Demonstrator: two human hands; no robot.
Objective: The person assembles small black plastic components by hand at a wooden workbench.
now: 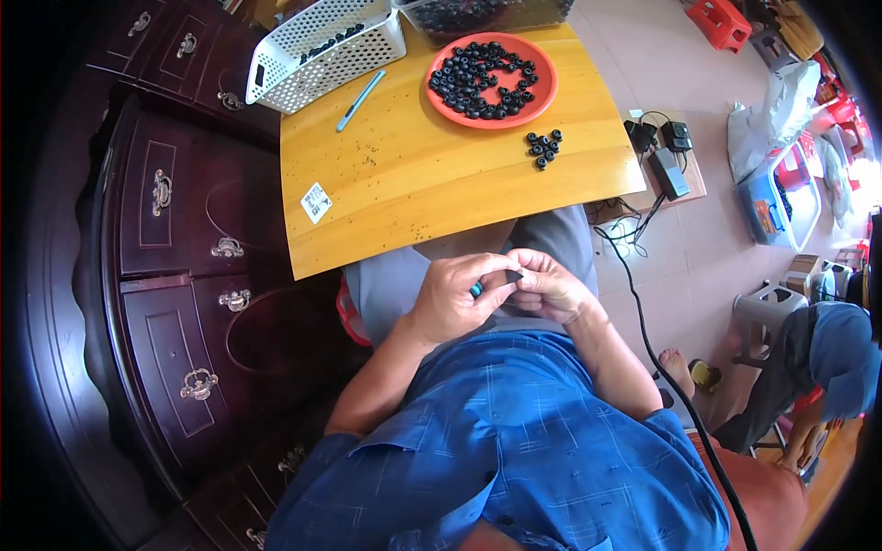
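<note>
Above my lap, just off the table's near edge, my left hand (459, 296) and my right hand (551, 286) meet with their fingertips together. A small dark piece (514, 275) shows between the thumbs and fingers, pinched by my right hand; its shape is mostly hidden. In my left hand's curled fingers sits a teal-ended thing (475, 289), the rest of it covered by the hand. Several black ring-shaped parts (543, 147) lie in a loose group on the yellow table (413, 174). Many similar ones fill an orange-red plate (437, 103) beyond them.
A white perforated basket (276, 78) with some black parts stands at the far left, beside a teal pen-like tool (360, 101). A clear bin (432, 20) is behind the plate. Dark drawers (152, 211) flank the left. Cables (634, 303) and another person (808, 386) are right.
</note>
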